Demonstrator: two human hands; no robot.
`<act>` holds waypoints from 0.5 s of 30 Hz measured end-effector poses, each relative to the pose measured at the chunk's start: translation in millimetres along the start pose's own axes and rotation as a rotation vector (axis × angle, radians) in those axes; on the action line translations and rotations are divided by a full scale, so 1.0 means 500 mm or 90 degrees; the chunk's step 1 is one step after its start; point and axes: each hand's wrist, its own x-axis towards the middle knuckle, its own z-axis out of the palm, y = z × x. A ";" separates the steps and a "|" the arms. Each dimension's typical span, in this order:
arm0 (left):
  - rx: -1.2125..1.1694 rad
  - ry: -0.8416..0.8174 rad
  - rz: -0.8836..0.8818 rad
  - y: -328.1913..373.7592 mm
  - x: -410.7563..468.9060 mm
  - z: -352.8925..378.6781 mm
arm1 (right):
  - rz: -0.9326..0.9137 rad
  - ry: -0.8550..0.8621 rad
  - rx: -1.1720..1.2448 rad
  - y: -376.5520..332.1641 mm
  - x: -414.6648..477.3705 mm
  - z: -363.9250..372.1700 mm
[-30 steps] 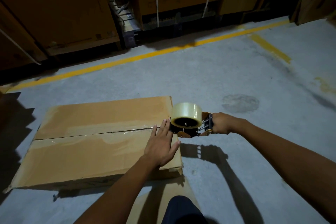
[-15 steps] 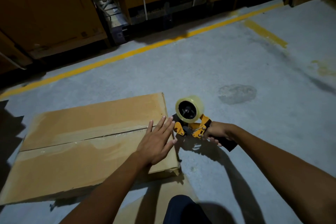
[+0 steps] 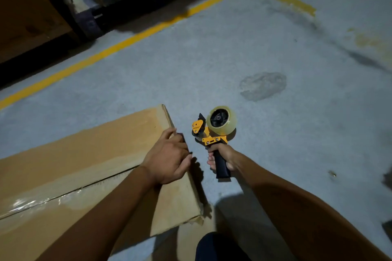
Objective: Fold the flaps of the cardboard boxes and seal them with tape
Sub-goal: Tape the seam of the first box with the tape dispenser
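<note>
Well, on the grey concrete floor (image 3: 275,53) the flat brown cardboard box (image 3: 84,165) lies to the person's left, its long axis and taped centre seam running sideways toward the hands. The nearer left hand (image 3: 169,159) curls its fingers over the box's right end (pressing the tape tail down, I'd guess). Just beside it, off the cardboard, the right hand (image 3: 222,160) grips the orange tape dispenser (image 3: 212,131) by its black handle.

I see grey concrete floor (image 3: 212,59), dim light; yellow line (image 3: 118,45) runs 9 to 1 o'clock, big brown cartons (image 3: 27,12) at 11, rough patch (image 3: 263,86) approx 2.
</note>
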 end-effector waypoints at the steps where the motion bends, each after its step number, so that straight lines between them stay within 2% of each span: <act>1: -0.004 0.018 0.004 -0.001 0.002 0.005 | 0.006 0.006 0.014 0.005 0.012 -0.002; 5: -0.022 0.040 0.010 -0.005 -0.002 0.022 | 0.003 0.024 0.012 0.016 0.046 -0.008; 7: -0.013 0.039 0.010 -0.004 -0.002 0.024 | -0.023 0.071 -0.017 0.019 0.051 -0.006; 11: -0.005 0.021 -0.009 -0.006 -0.005 0.024 | -0.122 0.278 -0.159 0.030 0.054 -0.002; 14: -0.014 -0.024 -0.047 0.003 -0.016 0.025 | -0.127 0.427 -0.363 0.020 0.013 0.026; 15: -0.017 -0.030 -0.073 0.009 -0.020 0.020 | -0.131 0.465 -0.387 0.012 -0.011 0.045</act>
